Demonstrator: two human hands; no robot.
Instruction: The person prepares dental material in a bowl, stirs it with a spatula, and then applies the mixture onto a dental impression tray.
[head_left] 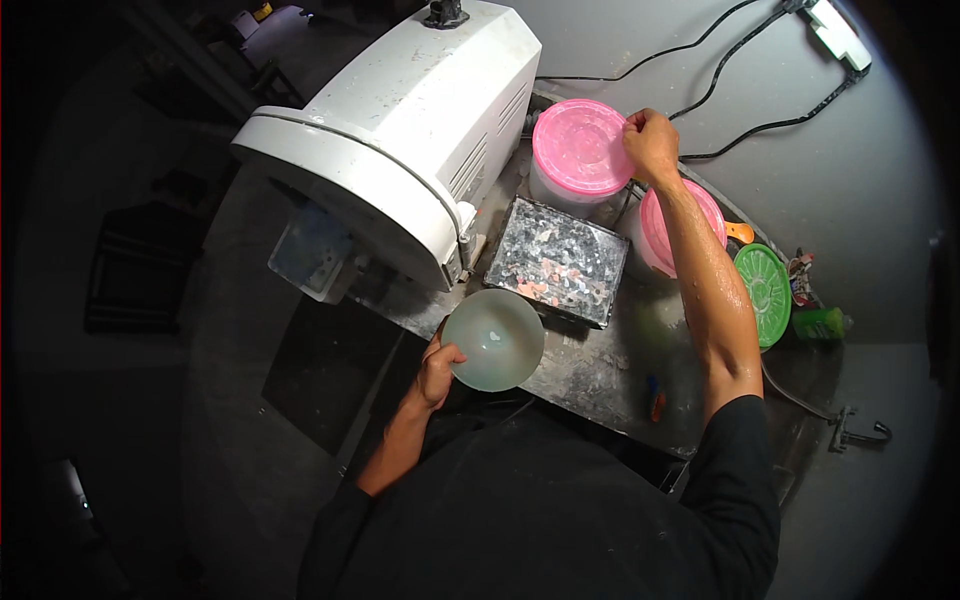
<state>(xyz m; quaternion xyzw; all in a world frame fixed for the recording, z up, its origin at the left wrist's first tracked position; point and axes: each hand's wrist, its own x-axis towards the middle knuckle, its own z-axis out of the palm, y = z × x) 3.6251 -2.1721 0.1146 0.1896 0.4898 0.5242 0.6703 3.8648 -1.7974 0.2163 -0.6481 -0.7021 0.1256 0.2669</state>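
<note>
My left hand (436,368) grips a pale green, round mixing bowl (500,350) by its left rim, the thumb on the inside. The bowl looks empty but for a small bright spot. At the far side, my right hand (652,148) has its fingers closed at the right edge of a pink lid (580,140). That lid sits on a whitish tub (558,192). Under my right forearm stands a second tub with a pink lid (665,235), partly hidden by the arm. A speckled, stained box (557,258) lies between the bowl and the tubs.
A large white machine (400,110) fills the left of the worktop. Right of my arm are a green lid (764,294), an orange handle (739,232) and a green bottle (820,323). A small red-and-blue item (657,400) lies nearer. Black cables run along the wall.
</note>
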